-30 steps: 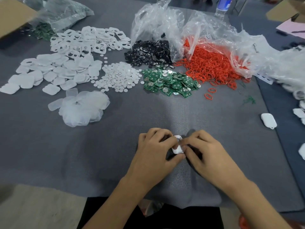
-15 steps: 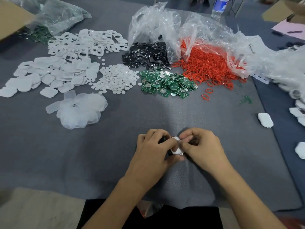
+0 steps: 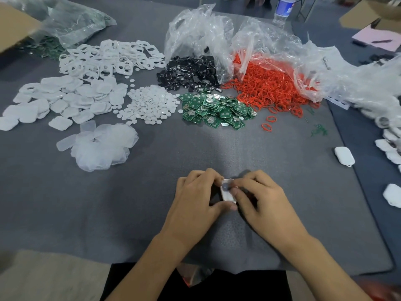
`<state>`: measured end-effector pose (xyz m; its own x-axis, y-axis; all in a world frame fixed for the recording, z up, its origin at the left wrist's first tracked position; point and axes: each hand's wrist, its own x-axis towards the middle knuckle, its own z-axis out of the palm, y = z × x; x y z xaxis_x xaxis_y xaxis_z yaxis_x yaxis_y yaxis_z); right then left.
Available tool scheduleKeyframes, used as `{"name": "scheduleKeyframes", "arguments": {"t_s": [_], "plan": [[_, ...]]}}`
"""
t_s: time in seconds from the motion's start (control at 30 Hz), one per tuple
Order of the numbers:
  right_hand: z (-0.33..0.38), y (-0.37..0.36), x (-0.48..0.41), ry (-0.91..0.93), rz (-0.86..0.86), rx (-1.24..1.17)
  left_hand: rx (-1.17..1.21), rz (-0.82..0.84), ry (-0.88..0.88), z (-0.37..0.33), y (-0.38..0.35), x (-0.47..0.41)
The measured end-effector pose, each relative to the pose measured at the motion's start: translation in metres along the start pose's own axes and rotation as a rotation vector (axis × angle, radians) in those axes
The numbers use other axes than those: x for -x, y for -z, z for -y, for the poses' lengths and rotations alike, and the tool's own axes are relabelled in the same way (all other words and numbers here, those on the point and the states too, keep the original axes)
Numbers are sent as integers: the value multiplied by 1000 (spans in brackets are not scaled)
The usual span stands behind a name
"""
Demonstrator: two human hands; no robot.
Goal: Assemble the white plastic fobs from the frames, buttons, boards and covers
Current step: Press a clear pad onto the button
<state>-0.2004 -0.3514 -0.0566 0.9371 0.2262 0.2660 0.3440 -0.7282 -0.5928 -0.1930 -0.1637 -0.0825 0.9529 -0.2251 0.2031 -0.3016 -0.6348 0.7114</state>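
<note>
Grey mat (image 3: 86, 203) covers the bench. Stock lies on its far side, well apart from the work: white frames (image 3: 108, 57), white covers (image 3: 65, 98), red rings (image 3: 271, 88), green boards (image 3: 217, 110), white round buttons (image 3: 149, 104). One closed-up fob (image 3: 344, 156) lies alone on the right.

Both hands are low on the mat, near me. The left hand (image 3: 195, 203) pinches the fob in work (image 3: 227, 193), forefinger curled over its top end and thumb under its lower end. The right hand (image 3: 262, 200) is curled against its right edge, with one fingertip on the face.

Risk, as I judge it: uneven pressure from the right could seat the shell skewed, or pop a loose button or board out onto the mat.

The fob sits between the two hands, face up towards me, its right side hidden under the right fingers. There is a dark round spot (image 3: 225, 187) near its top; I cannot tell whether it is a hole or a button.
</note>
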Motion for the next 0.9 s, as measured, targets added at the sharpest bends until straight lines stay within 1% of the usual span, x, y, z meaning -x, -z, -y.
{"name": "scheduleKeyframes", "arguments": {"t_s": [0.13,0.27,0.37,0.53,0.73,0.9], "plan": [[0,-1,-1,-26,18,32,4,1,6,0,0,1],[-2,-2,-6,-109,4,-57,20,1,11,-1,1,-1],[-4,-3,-11,-142,15,-62,21,2,23,0,0,-2],[-6,-5,-6,-116,-13,-98,-7,12,27,0,0,-1],[-4,-6,-3,-90,-64,-163,29,7,49,-1,2,-1],[-6,-7,-2,-97,-51,-127,32,12,58,-2,2,-1]]}}
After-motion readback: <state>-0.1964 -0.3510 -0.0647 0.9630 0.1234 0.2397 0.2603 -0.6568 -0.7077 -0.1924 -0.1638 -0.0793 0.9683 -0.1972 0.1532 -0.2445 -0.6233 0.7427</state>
